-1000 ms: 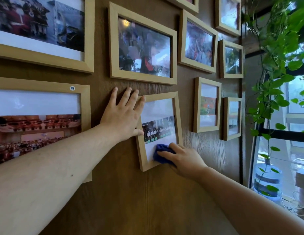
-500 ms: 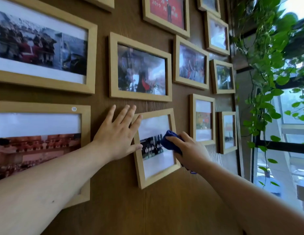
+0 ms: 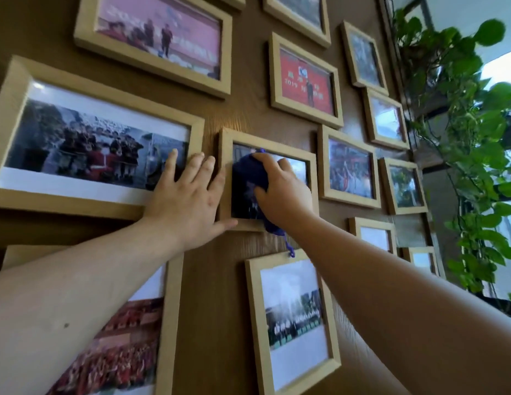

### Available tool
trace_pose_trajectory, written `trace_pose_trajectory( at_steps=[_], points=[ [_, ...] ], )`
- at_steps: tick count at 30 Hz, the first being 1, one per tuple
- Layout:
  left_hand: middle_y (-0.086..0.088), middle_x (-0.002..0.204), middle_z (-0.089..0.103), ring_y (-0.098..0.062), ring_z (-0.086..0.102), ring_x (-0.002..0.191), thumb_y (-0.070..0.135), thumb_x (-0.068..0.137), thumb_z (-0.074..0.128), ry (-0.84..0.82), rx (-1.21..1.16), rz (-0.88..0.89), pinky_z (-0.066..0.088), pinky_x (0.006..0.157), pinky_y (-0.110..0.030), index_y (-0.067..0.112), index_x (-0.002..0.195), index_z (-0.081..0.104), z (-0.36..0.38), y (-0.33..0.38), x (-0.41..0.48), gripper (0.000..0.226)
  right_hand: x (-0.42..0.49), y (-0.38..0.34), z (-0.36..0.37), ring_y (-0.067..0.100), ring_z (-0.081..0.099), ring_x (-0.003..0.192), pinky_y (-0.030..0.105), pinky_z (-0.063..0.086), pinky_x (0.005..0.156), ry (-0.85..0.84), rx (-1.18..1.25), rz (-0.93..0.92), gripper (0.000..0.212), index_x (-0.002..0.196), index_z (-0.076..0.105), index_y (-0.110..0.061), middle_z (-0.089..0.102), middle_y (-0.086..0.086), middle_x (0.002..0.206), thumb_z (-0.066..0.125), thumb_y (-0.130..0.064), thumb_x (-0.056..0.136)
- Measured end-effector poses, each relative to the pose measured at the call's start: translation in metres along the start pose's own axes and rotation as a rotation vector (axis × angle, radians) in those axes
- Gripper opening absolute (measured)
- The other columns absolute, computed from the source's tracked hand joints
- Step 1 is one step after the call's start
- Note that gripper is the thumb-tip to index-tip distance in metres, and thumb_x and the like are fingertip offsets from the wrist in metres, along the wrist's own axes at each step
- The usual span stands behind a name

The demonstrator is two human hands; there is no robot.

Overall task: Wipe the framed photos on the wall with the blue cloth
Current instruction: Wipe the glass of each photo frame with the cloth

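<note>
Head view, bunched dark blue cloth (image 3: 250, 181) on glass, loose thread dangling

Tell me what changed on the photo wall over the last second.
The right hand carried the blue cloth up from the lower portrait frame onto the glass of the frame above. The left hand followed, now flat across that frame's left edge and the neighbouring large frame. Cloth stays gripped; frames hang unmoved.

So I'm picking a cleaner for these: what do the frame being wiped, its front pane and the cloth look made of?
Frame being wiped: pale matte wood or a wood-look composite; faint grain, no sheen.
Front pane: glass or clear acrylic; it reflects light, which one is unclear.
Blue cloth: soft, bunched fabric with a dangling loop, possibly microfibre, pressed on by the right hand.
</note>
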State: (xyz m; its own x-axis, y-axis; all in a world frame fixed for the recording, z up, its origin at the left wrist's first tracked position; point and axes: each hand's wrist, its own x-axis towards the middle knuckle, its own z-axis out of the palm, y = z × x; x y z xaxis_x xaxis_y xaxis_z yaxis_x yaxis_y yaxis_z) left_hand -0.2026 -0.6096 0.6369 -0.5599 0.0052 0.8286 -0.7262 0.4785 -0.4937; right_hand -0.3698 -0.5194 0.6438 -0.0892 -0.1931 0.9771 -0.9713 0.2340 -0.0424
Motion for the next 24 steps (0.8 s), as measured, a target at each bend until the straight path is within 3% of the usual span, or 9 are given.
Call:
trace_pose_trajectory(
  at_steps=[4,7,10,12,16,20,24],
  points=[
    [-0.015,0.161,0.014,-0.032,0.002,0.149,0.082,0.079,0.013,0.024,0.051,-0.016,0.0,0.116,-0.064,0.016,0.152,0.011,0.004,0.004,0.006,0.098,0.011,-0.014,0.013,0.024,0.054,0.085,0.04,0.051,0.06,0.009,0.025,-0.054,0.051,0.134,0.032,-0.033,0.046,0.006,0.116,0.051,-0.028,0.088],
    [-0.018,0.159,0.022,-0.035,0.006,0.148,0.083,0.078,0.012,0.033,0.055,-0.009,-0.001,0.114,-0.067,0.017,0.151,0.02,0.007,0.004,0.006,0.099,0.012,0.001,0.02,0.021,0.052,0.084,0.031,0.045,0.057,0.039,-0.008,-0.074,0.05,0.133,0.031,-0.036,0.045,0.004,0.115,0.052,-0.031,0.087],
    [-0.021,0.15,0.04,-0.037,0.022,0.145,0.079,0.081,0.02,0.063,-0.011,0.02,0.011,0.113,-0.068,0.011,0.144,0.038,0.011,0.005,0.006,0.095,0.015,0.033,0.018,0.016,0.047,0.078,0.021,0.031,0.052,0.044,-0.057,-0.024,0.051,0.133,0.032,-0.038,0.045,0.002,0.118,0.053,-0.032,0.087],
    [-0.023,0.145,0.047,-0.037,0.03,0.142,0.078,0.08,0.021,0.081,-0.053,0.045,0.016,0.111,-0.068,0.006,0.14,0.044,0.017,0.004,0.007,0.096,0.017,0.055,0.015,0.016,0.046,0.076,0.023,0.03,0.05,0.064,-0.096,0.054,0.05,0.133,0.033,-0.037,0.045,0.002,0.119,0.053,-0.032,0.087],
    [-0.023,0.144,0.047,-0.037,0.029,0.143,0.078,0.08,0.031,0.07,-0.044,0.053,0.015,0.112,-0.068,0.005,0.144,0.037,0.023,0.004,0.006,0.097,0.02,0.085,0.011,0.032,0.056,0.081,0.033,0.039,0.056,0.084,-0.217,0.215,0.046,0.129,0.036,-0.035,0.049,0.008,0.113,0.051,-0.027,0.086],
    [-0.023,0.146,0.045,-0.036,0.027,0.143,0.078,0.079,0.034,0.081,-0.04,0.051,0.014,0.113,-0.067,0.005,0.145,0.034,0.023,0.004,0.006,0.098,0.02,0.08,0.012,0.03,0.051,0.074,0.035,0.04,0.057,0.072,-0.235,0.275,0.044,0.129,0.037,-0.029,0.05,0.01,0.112,0.05,-0.025,0.086],
    [-0.023,0.146,0.045,-0.036,0.027,0.143,0.077,0.079,0.03,0.08,-0.052,0.056,0.014,0.113,-0.067,0.006,0.145,0.034,0.02,0.004,0.005,0.097,0.009,0.05,0.008,0.023,0.053,0.082,0.032,0.043,0.059,0.043,-0.121,0.084,0.049,0.132,0.038,-0.028,0.05,0.005,0.116,0.053,-0.029,0.086]
  ],
)
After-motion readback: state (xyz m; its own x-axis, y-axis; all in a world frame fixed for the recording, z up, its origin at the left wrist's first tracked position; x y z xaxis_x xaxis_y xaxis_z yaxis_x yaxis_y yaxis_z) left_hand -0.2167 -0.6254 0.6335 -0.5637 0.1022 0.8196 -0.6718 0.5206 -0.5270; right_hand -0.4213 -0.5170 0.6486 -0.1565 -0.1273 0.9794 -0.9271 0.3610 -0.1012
